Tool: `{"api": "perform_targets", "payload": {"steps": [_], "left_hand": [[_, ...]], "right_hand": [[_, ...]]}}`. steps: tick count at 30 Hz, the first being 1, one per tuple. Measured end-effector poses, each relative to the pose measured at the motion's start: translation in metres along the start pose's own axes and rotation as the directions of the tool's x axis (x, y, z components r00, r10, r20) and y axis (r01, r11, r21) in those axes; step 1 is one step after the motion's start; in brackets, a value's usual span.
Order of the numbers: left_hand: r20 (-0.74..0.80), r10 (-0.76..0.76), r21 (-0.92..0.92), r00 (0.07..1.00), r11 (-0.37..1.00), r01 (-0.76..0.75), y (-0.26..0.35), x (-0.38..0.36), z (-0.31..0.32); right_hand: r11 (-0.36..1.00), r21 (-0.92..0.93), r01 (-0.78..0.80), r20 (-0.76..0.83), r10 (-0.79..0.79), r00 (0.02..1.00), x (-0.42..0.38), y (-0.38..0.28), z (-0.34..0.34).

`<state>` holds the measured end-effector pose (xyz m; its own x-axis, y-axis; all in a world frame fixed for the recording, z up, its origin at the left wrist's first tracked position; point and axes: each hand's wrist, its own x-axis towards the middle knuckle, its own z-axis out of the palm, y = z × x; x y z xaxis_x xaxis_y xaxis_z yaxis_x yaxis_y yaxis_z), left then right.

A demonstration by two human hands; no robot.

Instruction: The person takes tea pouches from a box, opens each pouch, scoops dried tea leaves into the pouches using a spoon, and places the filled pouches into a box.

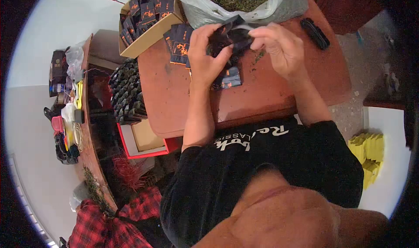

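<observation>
My left hand [206,56] grips a small black packet [222,41] over the table, fingers and thumb curled around its near side. At the far side of that packet, a whitish strip [240,27] shows along its edge. My right hand [279,47] has its thumb and forefinger pinched together at this edge, with the other fingers curled. Flat black packets with orange print [180,47] lie beside my left hand. Beneath my hands is another dark packet with a grey-blue panel [231,78]. Dark crumbs [258,58] are scattered on the tabletop nearby.
A large clear bag [283,8] of dried green leaf bits stands at the table's far side. Left of it, a cardboard box [150,36] holds many black packets. A black ridged object [315,33] lies at right on the reddish-brown table [170,104]. A red-edged box [144,139] sits below.
</observation>
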<state>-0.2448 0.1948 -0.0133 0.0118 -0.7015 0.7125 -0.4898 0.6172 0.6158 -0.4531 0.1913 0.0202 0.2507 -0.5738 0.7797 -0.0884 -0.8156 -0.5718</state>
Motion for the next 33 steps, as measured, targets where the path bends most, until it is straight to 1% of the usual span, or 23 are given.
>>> {"api": "perform_targets", "payload": {"steps": [1, 4, 7, 10, 13, 14, 17, 18, 21, 23, 24, 25, 26, 27, 29, 30, 32, 33], "left_hand": [[-0.016, -0.023, -0.006, 1.0, 1.0, 0.022, -0.001, 0.0, 0.0], [-0.043, -0.064, -0.027, 0.997, 0.998, 0.063, -0.002, 0.001, -0.001], [-0.032, -0.063, -0.046, 0.998, 0.997, 0.061, -0.004, -0.001, 0.001], [-0.049, -0.07, -0.028, 0.996, 0.997, 0.069, -0.005, 0.0, 0.002], [-0.094, -0.11, -0.005, 0.989, 0.994, 0.11, -0.01, -0.001, 0.0], [-0.114, -0.115, 0.005, 0.987, 0.993, 0.116, -0.013, -0.001, 0.0], [-0.164, -0.158, 0.001, 0.974, 0.987, 0.161, -0.012, 0.001, -0.002], [-0.18, -0.177, -0.006, 0.968, 0.984, 0.179, -0.011, 0.001, -0.003], [-0.145, -0.285, -0.05, 0.948, 0.959, 0.281, -0.011, 0.0, -0.007], [-0.186, -0.219, 0.033, 0.958, 0.973, 0.229, -0.011, 0.002, -0.009], [-0.203, -0.185, 0.075, 0.962, 0.976, 0.203, -0.01, 0.002, -0.009], [-0.205, -0.222, 0.024, 0.953, 0.972, 0.232, -0.013, 0.001, -0.007], [-0.204, -0.259, -0.028, 0.944, 0.965, 0.259, -0.018, -0.001, -0.004], [-0.201, -0.296, -0.081, 0.934, 0.955, 0.286, -0.02, -0.001, -0.003], [-0.188, -0.24, 0.02, 0.953, 0.969, 0.248, -0.02, 0.001, -0.005], [-0.177, -0.217, 0.069, 0.96, 0.97, 0.232, -0.019, 0.0, -0.006], [-0.182, -0.209, 0.078, 0.961, 0.971, 0.226, -0.015, 0.001, -0.005], [-0.184, -0.202, 0.083, 0.962, 0.972, 0.22, -0.014, 0.001, -0.005]], "right_hand": [[0.999, 0.007, -0.032, -0.034, 0.032, 0.999, 0.001, -0.004, -0.001], [0.998, -0.069, -0.002, -0.093, -0.005, 0.996, 0.007, -0.008, -0.005], [0.978, -0.181, 0.1, 0.033, -0.095, 0.995, 0.01, -0.002, -0.004], [0.983, -0.144, -0.111, -0.09, 0.098, 0.991, 0.006, -0.007, -0.001], [0.932, 0.033, -0.361, -0.192, 0.36, 0.913, 0.019, -0.007, -0.013], [0.936, 0.082, -0.344, -0.222, 0.353, 0.909, 0.024, 0.007, -0.016], [0.938, 0.026, -0.346, -0.228, 0.342, 0.911, 0.052, 0.038, -0.028], [0.935, -0.042, -0.353, -0.233, 0.335, 0.913, 0.062, 0.055, -0.03], [0.894, -0.257, -0.368, -0.232, 0.313, 0.921, 0.082, 0.105, -0.031], [0.834, -0.415, -0.364, -0.213, 0.3, 0.93, 0.09, 0.125, -0.03], [0.785, -0.568, -0.248, -0.158, 0.192, 0.969, 0.09, 0.144, -0.025], [0.703, -0.7, -0.126, -0.085, 0.093, 0.992, 0.086, 0.165, -0.017], [0.592, -0.806, -0.002, 0.001, 0.005, 1.0, 0.083, 0.178, -0.012], [0.636, -0.772, -0.005, 0.027, 0.041, 0.999, 0.082, 0.177, -0.007], [0.718, -0.696, -0.022, 0.089, 0.116, 0.989, 0.078, 0.163, 0.01], [0.685, -0.728, 0.029, 0.094, 0.058, 0.994, 0.075, 0.155, 0.017], [0.771, -0.622, -0.137, -0.025, 0.156, 0.987, 0.072, 0.156, 0.02], [0.809, -0.535, -0.244, -0.067, 0.247, 0.967, 0.072, 0.157, 0.018]]}}
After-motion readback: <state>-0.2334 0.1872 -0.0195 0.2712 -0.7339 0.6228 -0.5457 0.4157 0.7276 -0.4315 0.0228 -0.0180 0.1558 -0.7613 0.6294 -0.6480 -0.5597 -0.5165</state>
